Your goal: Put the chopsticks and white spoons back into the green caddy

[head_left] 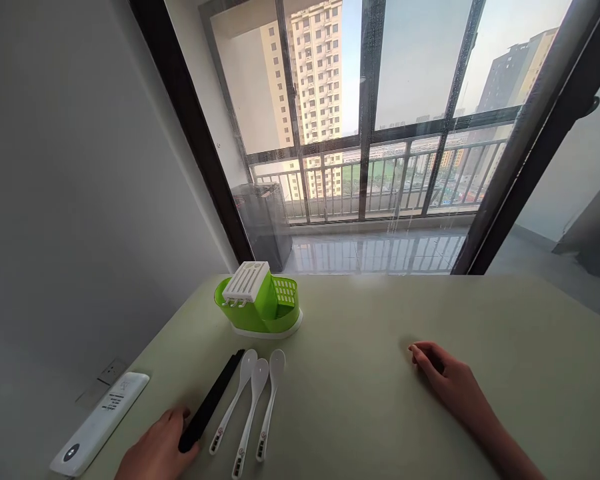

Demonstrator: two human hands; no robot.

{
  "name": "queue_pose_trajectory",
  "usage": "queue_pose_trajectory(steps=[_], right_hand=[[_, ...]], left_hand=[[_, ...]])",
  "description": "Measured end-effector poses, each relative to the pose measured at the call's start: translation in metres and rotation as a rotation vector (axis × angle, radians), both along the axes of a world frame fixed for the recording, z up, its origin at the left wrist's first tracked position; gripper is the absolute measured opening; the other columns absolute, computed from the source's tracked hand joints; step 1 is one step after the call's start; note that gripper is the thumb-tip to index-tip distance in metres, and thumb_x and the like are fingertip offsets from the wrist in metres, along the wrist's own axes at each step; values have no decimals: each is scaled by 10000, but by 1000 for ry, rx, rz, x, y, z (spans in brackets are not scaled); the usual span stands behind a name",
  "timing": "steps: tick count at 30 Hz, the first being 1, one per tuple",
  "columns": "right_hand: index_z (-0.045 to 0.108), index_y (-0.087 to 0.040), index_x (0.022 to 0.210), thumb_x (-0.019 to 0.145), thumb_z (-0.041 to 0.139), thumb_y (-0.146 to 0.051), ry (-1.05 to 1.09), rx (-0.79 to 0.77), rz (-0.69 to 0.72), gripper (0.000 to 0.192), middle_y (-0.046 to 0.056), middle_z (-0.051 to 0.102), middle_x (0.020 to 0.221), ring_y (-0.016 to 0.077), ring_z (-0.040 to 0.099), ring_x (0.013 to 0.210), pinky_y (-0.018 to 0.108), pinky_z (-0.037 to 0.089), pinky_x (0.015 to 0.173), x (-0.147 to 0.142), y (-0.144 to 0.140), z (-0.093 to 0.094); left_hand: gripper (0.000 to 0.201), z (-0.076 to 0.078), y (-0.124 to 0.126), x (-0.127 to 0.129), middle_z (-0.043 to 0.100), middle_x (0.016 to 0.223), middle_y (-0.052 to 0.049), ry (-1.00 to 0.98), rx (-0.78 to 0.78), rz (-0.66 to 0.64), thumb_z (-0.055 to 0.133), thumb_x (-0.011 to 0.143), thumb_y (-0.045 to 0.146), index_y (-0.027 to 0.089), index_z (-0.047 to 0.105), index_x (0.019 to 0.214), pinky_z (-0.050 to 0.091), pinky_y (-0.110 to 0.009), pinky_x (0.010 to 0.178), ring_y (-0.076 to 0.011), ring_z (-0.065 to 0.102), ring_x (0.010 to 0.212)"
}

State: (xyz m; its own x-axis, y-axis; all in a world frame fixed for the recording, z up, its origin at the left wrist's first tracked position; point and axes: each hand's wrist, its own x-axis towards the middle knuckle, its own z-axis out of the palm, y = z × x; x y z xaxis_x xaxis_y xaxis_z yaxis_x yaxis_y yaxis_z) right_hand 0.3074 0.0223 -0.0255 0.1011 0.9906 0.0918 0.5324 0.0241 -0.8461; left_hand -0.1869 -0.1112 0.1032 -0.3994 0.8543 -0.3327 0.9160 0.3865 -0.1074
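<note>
Toward the table's (350,387) left edge lie black chopsticks (213,400), my left hand (156,445) at their lower end — whether pinching, I can't tell. Three white spoons (253,407) lie beside; a green caddy (261,313) stands near the far-left corner. My right hand (443,372) — curled, fingertips to thumb — is right of center.

Your left hand (156,448) is cut off by the bottom edge, as is your right forearm (497,433). You can't read the lettering (114,398) on the case (100,423) (too small here) or the marks (263,444) on the spoons (253,404); the curl of your right hand (443,373) hides its palm.
</note>
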Motion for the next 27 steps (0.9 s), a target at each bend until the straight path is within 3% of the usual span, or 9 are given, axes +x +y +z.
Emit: queue_pose_trajectory(steps=[8, 14, 20, 27], right_hand=[[672, -263, 944, 902, 472, -681, 17, -27, 0, 465, -10, 695, 755, 187, 606, 646, 279, 474, 650, 0, 2, -2], [676, -264, 971, 919, 470, -666, 36, -17, 12, 454, -1, 707, 786, 198, 617, 687, 278, 476, 654, 1, 1, -4], [673, -267, 959, 921, 466, -669, 31, -39, 3, 454, -11, 694, 779, 185, 595, 656, 273, 467, 645, 0, 0, -1], [672, -268, 982, 924, 461, -675, 21, -38, 9, 462, -12, 695, 795, 186, 600, 679, 269, 469, 656, 1, 0, -4]], left_hand=[[291, 8, 10, 10, 722, 1120, -133, 89, -30, -20, 493, 822, 240, 159, 668, 1039, 485, -390, 754, -335, 691, 1058], [313, 15, 17, 18, 712, 1160, -164, 127, -88, -22, 498, 828, 224, 152, 667, 1080, 483, -414, 793, -359, 685, 1089], [276, 11, 17, 11, 728, 1075, -133, 121, -45, -33, 533, 771, 278, 187, 685, 983, 486, -372, 738, -355, 701, 1025], [265, 13, 20, 12, 716, 1098, -137, 161, -89, -45, 507, 801, 248, 180, 663, 1003, 471, -388, 763, -346, 689, 1049]])
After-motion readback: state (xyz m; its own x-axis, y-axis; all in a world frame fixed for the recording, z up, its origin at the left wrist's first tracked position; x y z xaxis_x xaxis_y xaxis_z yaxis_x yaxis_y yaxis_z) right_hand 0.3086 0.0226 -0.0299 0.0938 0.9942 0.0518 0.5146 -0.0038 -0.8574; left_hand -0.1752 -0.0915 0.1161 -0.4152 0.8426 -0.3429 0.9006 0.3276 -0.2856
